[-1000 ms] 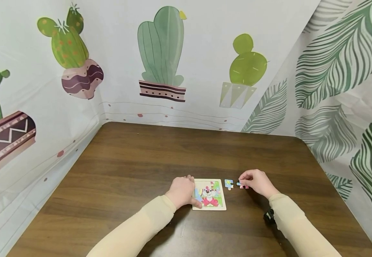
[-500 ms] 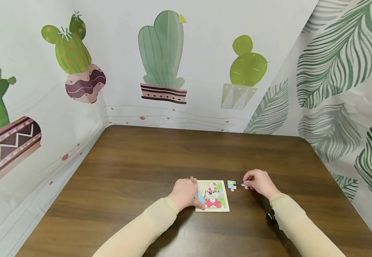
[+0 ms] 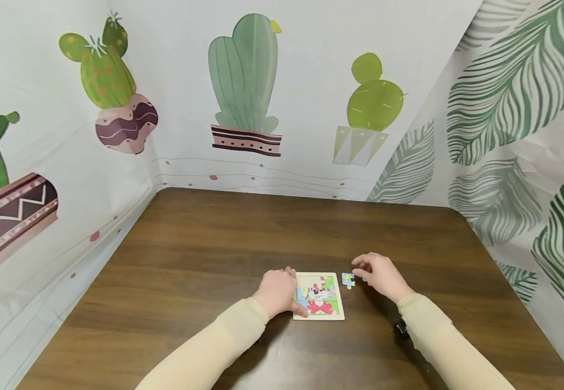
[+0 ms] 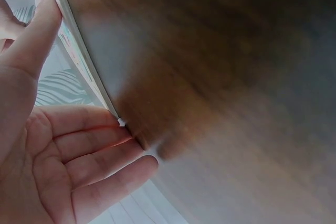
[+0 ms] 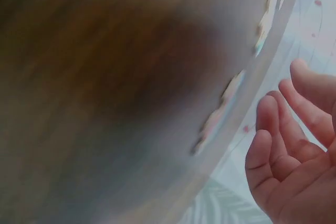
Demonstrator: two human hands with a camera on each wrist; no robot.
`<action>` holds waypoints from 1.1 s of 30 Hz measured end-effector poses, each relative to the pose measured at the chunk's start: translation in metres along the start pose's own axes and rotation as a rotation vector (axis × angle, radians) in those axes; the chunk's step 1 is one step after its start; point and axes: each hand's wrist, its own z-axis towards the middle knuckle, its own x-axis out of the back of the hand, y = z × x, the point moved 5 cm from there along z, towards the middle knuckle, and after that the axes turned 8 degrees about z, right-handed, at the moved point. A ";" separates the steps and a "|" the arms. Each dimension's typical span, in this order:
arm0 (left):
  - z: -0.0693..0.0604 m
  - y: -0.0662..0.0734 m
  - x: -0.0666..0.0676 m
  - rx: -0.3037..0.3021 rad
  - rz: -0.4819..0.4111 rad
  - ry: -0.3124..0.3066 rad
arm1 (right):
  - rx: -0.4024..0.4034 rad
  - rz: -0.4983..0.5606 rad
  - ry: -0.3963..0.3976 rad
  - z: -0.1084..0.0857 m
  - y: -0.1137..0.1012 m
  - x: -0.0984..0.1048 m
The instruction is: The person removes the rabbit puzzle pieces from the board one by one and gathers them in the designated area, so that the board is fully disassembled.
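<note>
My left hand (image 3: pixel 277 291) rests at the left side of a shallow puzzle tray (image 3: pixel 319 318). In the left wrist view its thumb lies on the tray's rim, while the fingers reach out fairly straight, the foremost touching the tray's edge. The tray bears a cartoon animal picture in pink, green and blue; its upper left part shows bare board. Over the table to the right, my right hand (image 3: pixel 381 275) hovers with loosely bent fingers, holding nothing. A blue and yellow puzzle piece (image 3: pixel 347 278) lies between hand and tray. Another puzzle piece (image 5: pixel 218 114), pinkish, lies flat, mostly hidden by this hand in the head view.
The brown wooden table (image 3: pixel 203 244) spreads around the tray. Behind it and at both sides hangs white cloth (image 3: pixel 306 81) printed with cacti and leaves. A black strap (image 3: pixel 401 329) shows under the right forearm.
The right hand has let go of the pinkish puzzle piece and shifted left, towards the blue and yellow one, its fingers parting. The left hand stays at the tray.
</note>
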 end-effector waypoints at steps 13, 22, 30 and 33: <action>0.000 -0.001 -0.002 -0.002 -0.011 0.035 | 0.119 -0.061 -0.073 0.008 -0.047 -0.024; -0.002 0.000 0.000 -0.004 -0.018 0.033 | 0.242 -0.107 -0.197 0.006 -0.058 -0.039; -0.001 0.000 0.001 -0.005 -0.022 0.030 | 0.257 -0.113 -0.230 0.003 -0.058 -0.040; -0.002 0.000 0.002 -0.003 -0.023 0.032 | 0.254 -0.108 -0.243 0.003 -0.058 -0.041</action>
